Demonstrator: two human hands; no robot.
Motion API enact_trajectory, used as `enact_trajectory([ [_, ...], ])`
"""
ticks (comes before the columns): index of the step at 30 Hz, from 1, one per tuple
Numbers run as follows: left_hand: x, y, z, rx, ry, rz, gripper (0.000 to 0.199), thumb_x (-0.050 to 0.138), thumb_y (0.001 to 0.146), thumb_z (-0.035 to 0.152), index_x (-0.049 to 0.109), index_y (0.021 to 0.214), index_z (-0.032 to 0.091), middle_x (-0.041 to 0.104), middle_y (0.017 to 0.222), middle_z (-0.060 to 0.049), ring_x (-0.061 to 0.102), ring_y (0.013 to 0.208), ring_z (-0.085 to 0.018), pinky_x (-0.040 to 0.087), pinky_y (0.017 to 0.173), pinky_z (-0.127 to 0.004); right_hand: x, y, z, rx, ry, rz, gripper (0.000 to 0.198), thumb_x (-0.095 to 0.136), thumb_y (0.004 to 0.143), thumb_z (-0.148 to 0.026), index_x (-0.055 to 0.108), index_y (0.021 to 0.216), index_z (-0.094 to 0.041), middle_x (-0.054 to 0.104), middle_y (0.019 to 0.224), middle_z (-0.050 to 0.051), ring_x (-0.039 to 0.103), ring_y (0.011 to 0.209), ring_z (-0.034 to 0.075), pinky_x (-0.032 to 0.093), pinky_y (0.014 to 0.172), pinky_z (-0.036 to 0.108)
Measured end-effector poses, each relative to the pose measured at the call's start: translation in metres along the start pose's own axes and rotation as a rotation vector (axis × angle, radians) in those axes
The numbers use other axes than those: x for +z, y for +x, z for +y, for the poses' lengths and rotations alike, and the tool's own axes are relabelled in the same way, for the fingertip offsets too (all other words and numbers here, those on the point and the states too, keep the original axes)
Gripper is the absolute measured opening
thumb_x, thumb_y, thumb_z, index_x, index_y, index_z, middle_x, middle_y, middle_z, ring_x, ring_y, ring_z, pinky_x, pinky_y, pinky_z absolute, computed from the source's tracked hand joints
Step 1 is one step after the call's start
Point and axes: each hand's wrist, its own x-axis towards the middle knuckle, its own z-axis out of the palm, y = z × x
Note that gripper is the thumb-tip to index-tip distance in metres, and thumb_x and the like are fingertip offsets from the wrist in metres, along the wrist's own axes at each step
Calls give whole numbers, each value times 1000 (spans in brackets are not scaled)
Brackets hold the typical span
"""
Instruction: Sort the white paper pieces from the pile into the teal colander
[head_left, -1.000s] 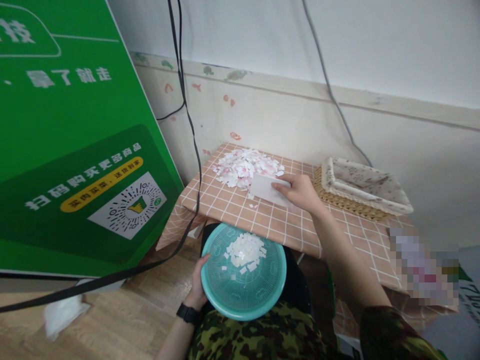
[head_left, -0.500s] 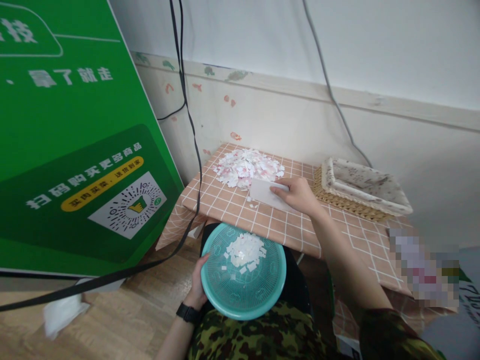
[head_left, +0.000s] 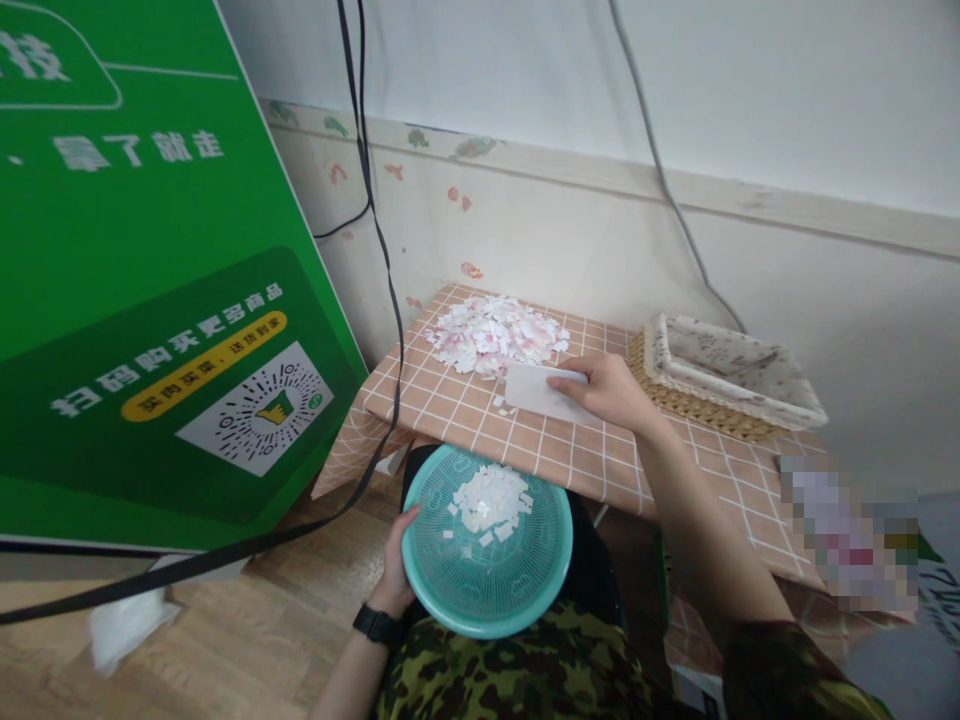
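Note:
My left hand [head_left: 397, 568] grips the left rim of a teal plastic strainer basket [head_left: 487, 605], which rests on my lap below the table edge. White paper scraps [head_left: 491, 500] lie in a heap inside it. In my right hand [head_left: 611, 390] is a flat white card [head_left: 532, 388], pinched between thumb and fingers just above the tabletop. A large pile of white and pinkish paper scraps [head_left: 495, 335] sits on the table behind the card's left end. A few loose scraps [head_left: 502, 404] lie near the card's lower left corner.
The table wears a brown checked cloth [head_left: 450, 410]. At its back right stands a cloth-lined wicker basket [head_left: 727, 375]. A black strap [head_left: 394, 300] hangs down in front of the table's left side, beside a green sign panel [head_left: 150, 250]. A white bag [head_left: 127, 625] lies on the floor.
My right hand has shifted slightly to the right with the card, away from the scrap pile. My left hand and the strainer basket have stayed in place.

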Motion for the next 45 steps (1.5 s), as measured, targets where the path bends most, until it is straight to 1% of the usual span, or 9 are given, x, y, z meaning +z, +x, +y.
enact_trajectory([
  [8,3,-2,1,-3,-8,17,16,65,68,27,67,78,15,71,71,-4,64,64,-20,49,68,-34,3,-19,3,42,5,11,25,51,82,-36,70,84,-20,70,75,3,60,63,15,41,58,26],
  [15,0,1,0,-14,-6,35,18,64,69,28,69,79,13,72,73,-6,64,64,-21,50,69,-35,11,-50,16,194,95,183,32,52,82,-42,70,94,-19,71,88,6,63,71,20,45,58,29],
  [18,0,1,-1,-10,-4,43,18,64,69,27,69,79,13,72,74,-6,65,64,-21,50,72,-37,16,-58,17,206,106,213,30,52,82,-40,70,92,-19,71,89,6,64,76,21,45,62,29],
  [22,4,-1,0,-2,4,56,16,65,67,27,68,77,14,71,71,-4,64,63,-21,50,68,-35,19,-64,17,224,127,213,30,50,83,-41,71,90,-19,70,81,5,62,68,19,43,58,29],
  [27,7,-1,-1,12,9,93,15,66,65,26,67,74,15,71,69,-4,64,61,-20,51,66,-34,24,-66,15,240,135,304,32,50,83,-43,70,91,-20,71,83,5,62,67,20,44,57,30],
  [32,7,-1,-1,-11,3,88,16,65,67,28,68,77,15,71,71,-4,65,64,-21,51,66,-35,28,-70,12,229,140,232,29,49,85,-40,70,92,-21,71,87,5,64,71,21,45,60,30],
  [38,8,-1,0,-19,10,128,17,66,66,27,69,77,14,71,68,-5,65,63,-22,52,65,-36,30,-78,16,272,137,275,29,51,84,-41,70,94,-21,71,90,5,64,71,21,46,60,31],
  [42,8,0,0,-36,8,120,17,65,67,27,70,77,14,72,70,-5,66,66,-24,52,70,-38,29,-83,14,275,133,247,27,51,84,-40,69,94,-22,71,88,5,64,68,20,45,58,30],
  [45,8,1,-1,-47,9,122,17,65,67,27,70,77,14,72,69,-5,66,64,-23,52,67,-37,27,-89,8,279,119,242,25,52,84,-38,70,91,-22,71,85,4,63,65,19,46,59,30],
])
